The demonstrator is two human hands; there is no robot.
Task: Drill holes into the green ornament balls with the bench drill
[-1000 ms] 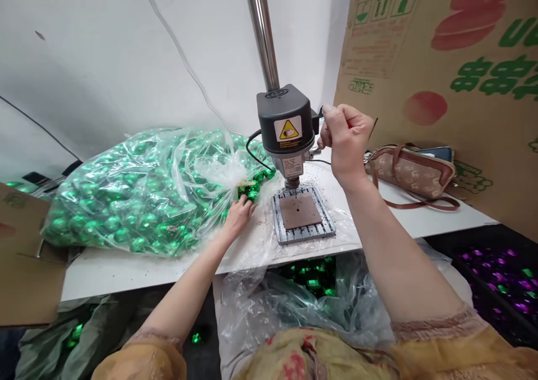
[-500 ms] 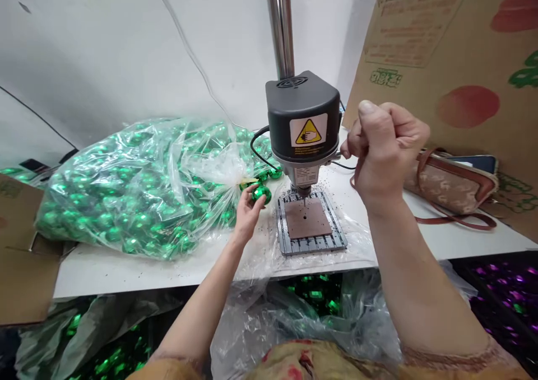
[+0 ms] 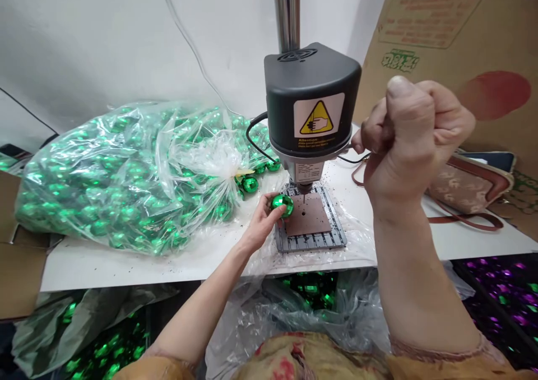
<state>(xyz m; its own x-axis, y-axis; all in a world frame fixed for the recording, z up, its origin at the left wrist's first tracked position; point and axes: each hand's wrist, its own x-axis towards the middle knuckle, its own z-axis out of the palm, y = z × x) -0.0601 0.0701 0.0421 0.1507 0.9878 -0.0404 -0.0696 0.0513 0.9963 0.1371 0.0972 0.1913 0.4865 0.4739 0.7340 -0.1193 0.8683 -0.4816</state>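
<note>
My left hand (image 3: 261, 223) pinches a shiny green faceted ball (image 3: 282, 204) at the left edge of the drill press base plate (image 3: 311, 240), just left of the bit. The small drill press (image 3: 311, 111) has a dark grey head with a yellow warning sticker and rides on a steel column (image 3: 286, 11). My right hand (image 3: 409, 136) is a closed fist beside the head's right side, gripping the feed handle, which is mostly hidden. A brown pad (image 3: 309, 219) with a hole lies on the plate.
A big clear bag of green balls (image 3: 121, 172) lies at left on the white table (image 3: 126, 265). A loose green ball (image 3: 250, 184) sits by its mouth. A brown handbag (image 3: 471, 186) and cardboard box (image 3: 462, 38) stand right. More bags of balls lie below the table.
My left hand took a green ball from the bag mouth and carried it right to the drill plate. The camera moved closer; my right fist stayed on the handle.
</note>
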